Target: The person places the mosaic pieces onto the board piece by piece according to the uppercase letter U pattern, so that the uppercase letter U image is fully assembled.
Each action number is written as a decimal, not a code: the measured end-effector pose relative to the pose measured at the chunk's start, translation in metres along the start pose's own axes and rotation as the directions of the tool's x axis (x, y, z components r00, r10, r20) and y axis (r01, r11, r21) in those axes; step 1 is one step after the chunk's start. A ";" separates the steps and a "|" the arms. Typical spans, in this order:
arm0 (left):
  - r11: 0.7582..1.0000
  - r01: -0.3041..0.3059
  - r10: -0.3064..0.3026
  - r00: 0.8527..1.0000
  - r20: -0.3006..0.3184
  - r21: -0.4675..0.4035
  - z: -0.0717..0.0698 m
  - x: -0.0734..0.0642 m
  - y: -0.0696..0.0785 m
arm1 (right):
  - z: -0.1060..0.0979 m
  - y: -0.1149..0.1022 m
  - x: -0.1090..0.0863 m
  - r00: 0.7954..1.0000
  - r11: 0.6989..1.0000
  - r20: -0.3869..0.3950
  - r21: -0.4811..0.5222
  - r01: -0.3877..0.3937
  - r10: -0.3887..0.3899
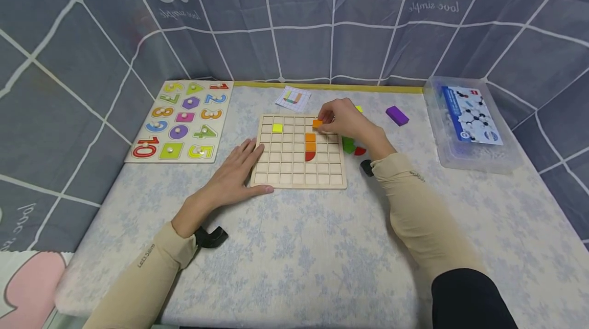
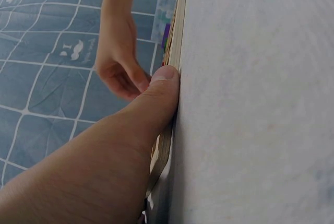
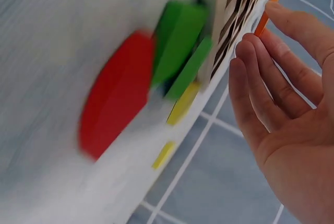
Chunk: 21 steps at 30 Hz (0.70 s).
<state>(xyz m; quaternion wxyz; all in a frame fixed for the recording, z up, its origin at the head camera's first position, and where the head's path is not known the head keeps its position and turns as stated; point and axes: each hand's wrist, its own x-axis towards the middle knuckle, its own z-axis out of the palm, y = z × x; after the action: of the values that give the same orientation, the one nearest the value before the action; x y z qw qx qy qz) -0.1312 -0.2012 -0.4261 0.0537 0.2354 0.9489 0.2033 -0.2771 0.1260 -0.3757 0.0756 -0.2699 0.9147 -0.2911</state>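
A wooden grid board (image 1: 285,168) lies flat on the table. My left hand (image 1: 233,173) rests along its left side, fingers extended, with the thumb at the front edge. Over the board's upper right part, my right hand (image 1: 346,118) pinches an orange square block (image 3: 263,21) between thumb and fingertips. Two orange blocks (image 1: 310,142) sit in the grid in one column, and a red quarter-round block (image 1: 310,156) lies just below them. Toward the upper left of the grid is a yellow square block (image 1: 277,128). Whether the held block touches the board cannot be told.
Green blocks (image 1: 348,145) and a red block (image 1: 360,151) lie right of the board; a purple block (image 1: 397,115) is farther right. Behind the board lies a pattern card (image 1: 293,99). A number puzzle board (image 1: 179,122) is at left, a clear plastic box (image 1: 474,157) at right.
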 end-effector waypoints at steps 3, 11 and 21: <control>1.000 0.000 0.000 1.000 -0.005 -0.005 -0.001 0.000 0.000 | 0.004 -0.006 0.007 1.000 0.999 0.019 -0.028 0.018 -0.017; 1.000 0.005 -0.005 1.000 0.003 -0.010 -0.002 0.000 0.002 | 0.009 -0.009 0.012 0.999 0.998 0.049 -0.062 0.015 -0.012; 1.000 0.003 -0.003 1.000 0.005 -0.003 0.000 0.000 -0.001 | 0.014 -0.010 0.009 0.999 0.998 0.034 -0.055 0.005 -0.003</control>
<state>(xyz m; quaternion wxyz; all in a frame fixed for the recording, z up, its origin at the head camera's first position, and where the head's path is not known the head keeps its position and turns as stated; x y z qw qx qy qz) -0.1315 -0.2020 -0.4267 0.0568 0.2345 0.9488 0.2040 -0.2760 0.1070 -0.3811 0.0833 -0.2785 0.9204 -0.2613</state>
